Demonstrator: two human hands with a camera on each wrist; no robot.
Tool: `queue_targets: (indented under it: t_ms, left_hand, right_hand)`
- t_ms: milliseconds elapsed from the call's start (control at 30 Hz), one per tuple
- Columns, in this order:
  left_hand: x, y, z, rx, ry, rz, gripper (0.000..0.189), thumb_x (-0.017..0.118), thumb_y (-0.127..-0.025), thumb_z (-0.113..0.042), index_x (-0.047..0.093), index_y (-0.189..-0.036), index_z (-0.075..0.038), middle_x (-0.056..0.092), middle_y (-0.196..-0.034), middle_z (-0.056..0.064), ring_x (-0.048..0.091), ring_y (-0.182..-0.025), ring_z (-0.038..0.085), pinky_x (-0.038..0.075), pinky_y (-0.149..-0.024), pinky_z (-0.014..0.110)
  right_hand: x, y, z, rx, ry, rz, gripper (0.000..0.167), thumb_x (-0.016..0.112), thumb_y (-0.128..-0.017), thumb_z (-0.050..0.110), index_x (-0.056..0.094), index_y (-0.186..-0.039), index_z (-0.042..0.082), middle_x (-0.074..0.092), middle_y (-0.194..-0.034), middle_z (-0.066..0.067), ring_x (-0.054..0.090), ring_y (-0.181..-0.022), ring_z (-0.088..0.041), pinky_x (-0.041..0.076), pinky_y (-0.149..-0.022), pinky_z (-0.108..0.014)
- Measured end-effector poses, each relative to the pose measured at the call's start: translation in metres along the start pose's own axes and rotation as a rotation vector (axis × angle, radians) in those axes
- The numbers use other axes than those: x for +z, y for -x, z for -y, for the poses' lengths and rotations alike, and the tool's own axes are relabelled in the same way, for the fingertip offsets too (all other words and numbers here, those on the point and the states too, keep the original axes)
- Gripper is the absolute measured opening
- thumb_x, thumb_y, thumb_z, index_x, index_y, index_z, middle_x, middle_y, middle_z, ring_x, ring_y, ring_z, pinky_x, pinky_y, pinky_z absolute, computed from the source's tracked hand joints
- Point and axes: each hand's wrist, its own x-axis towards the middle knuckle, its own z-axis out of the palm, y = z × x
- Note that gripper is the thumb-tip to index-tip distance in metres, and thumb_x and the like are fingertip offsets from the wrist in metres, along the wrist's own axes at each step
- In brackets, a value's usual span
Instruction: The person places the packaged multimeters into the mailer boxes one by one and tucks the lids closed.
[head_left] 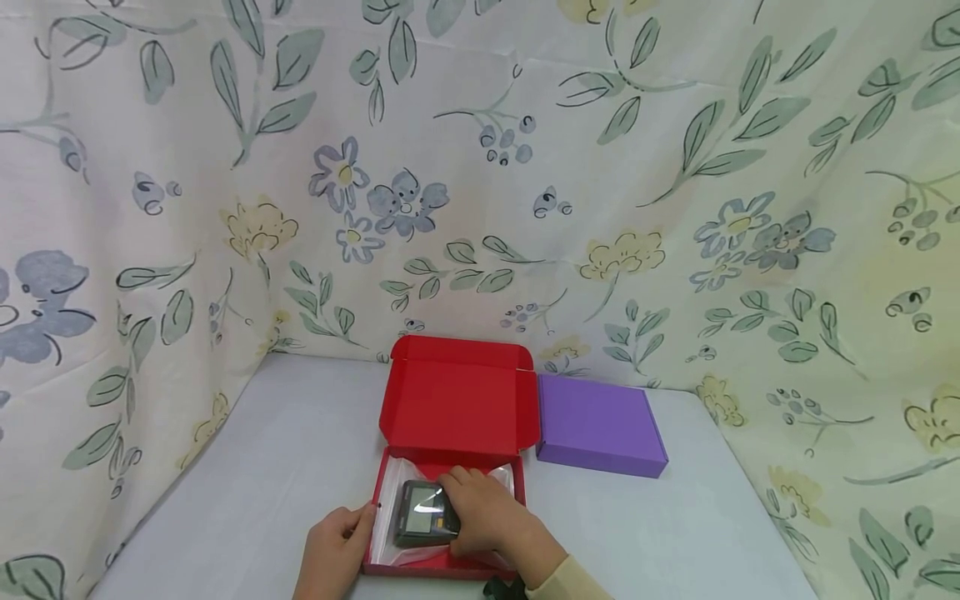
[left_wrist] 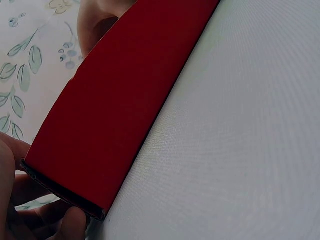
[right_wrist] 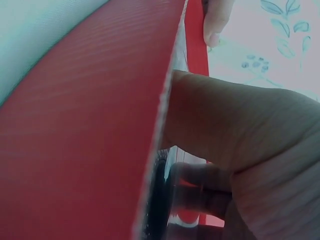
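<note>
An open red cardboard box [head_left: 457, 405] stands on the table, its lid raised at the back. Inside, on clear plastic wrapping [head_left: 386, 521], is a dark handheld device [head_left: 408, 537] with a grey screen and small coloured buttons. My right hand [head_left: 483, 512] grips the device's right side, thumb at the near end and fingers over the far end. In the right wrist view, the box's front wall [right_wrist: 95, 120] hides most of the device. My left hand [head_left: 337, 542] holds the box's left wall near the front corner, with fingers [left_wrist: 72, 222] at the wall's end in the left wrist view.
A closed purple box [head_left: 596, 421] lies right of the red box's lid. White cloth covers the table [head_left: 285, 433]. Floral curtains [head_left: 480, 167] hang behind it and along both sides. A black strap [head_left: 504, 588] shows at my right wrist.
</note>
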Motion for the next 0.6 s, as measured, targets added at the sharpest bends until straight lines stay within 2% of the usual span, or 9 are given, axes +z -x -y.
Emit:
queue_targets:
  t_ms: [600]
  left_hand:
    - [-0.0006,0.0011,-0.0014,0.003,-0.001,-0.007,0.039,0.068,-0.099,-0.029,0.075,-0.114,0.007,0.047,-0.064,0.002,0.045,-0.066,0.018,0.035,-0.054,0.028]
  right_hand:
    - [0.0005,-0.0022,0.0012,0.031,-0.009,0.027,0.093,0.098,-0.057,0.035,0.058,-0.138,0.017,0.059,-0.121,0.009,0.054,-0.106,-0.011,0.052,-0.098,-0.036]
